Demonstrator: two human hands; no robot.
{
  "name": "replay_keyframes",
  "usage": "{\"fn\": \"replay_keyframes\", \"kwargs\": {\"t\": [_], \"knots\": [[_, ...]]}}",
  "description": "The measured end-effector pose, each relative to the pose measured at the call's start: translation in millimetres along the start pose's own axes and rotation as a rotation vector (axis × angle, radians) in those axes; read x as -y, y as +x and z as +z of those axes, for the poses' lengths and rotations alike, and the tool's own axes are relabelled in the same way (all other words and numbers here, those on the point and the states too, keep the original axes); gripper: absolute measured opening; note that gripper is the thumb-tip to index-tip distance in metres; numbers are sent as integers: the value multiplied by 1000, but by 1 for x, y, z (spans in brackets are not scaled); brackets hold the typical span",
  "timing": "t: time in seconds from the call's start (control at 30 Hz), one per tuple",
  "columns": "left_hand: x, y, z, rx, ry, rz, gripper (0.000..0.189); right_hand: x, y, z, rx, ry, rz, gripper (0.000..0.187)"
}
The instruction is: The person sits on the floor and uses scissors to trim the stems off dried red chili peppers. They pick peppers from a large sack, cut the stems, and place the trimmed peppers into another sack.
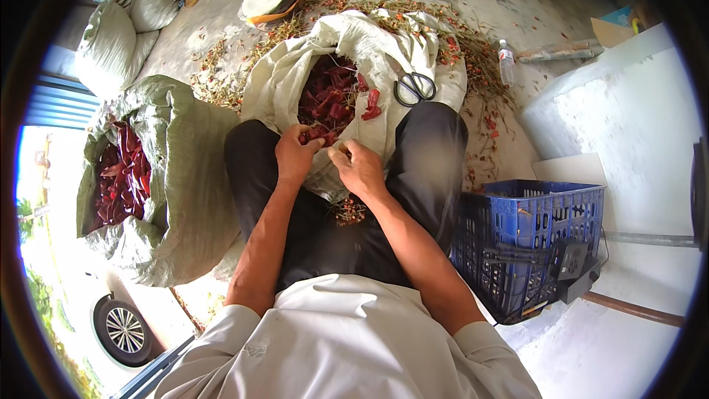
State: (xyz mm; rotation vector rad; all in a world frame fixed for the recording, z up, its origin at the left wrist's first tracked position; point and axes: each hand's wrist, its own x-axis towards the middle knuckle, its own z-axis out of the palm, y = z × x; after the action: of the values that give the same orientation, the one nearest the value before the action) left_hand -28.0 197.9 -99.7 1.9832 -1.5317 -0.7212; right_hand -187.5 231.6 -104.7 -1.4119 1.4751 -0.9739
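Between my knees stands a white woven sack (271, 86), its mouth rolled open over dried red chilli peppers (330, 94). At the sack's near rim my left hand (294, 156) holds a few red chillies (318, 134) between thumb and fingers. Just to its right, my right hand (359, 166) has its thumb and fingertips pinched together; whatever may be between them is too small to tell. Black-handled scissors (415, 89) lie on the folded sack cloth near my right knee. A loose chilli (371, 105) rests on the rim beside them.
A greenish woven sack (194, 177) of chillies (124, 172) stands at my left. Dry stems (476, 61) litter the floor around the white sack. At right are a blue plastic crate (545, 205) and a plastic bottle (505, 61). A round container (271, 0) sits beyond, near filled sacks (108, 47).
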Motion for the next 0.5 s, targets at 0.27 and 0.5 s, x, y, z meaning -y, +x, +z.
{"fn": "replay_keyframes", "kwargs": {"t": [0.27, 0.5], "knots": [[8, -28, -8, 94, -96, 270, 29, -6, 6, 6, 141, -61, 38, 42], [8, -37, -29, 253, 32, 472, 25, -16, 4, 10, 312, -289, -205, 44]]}}
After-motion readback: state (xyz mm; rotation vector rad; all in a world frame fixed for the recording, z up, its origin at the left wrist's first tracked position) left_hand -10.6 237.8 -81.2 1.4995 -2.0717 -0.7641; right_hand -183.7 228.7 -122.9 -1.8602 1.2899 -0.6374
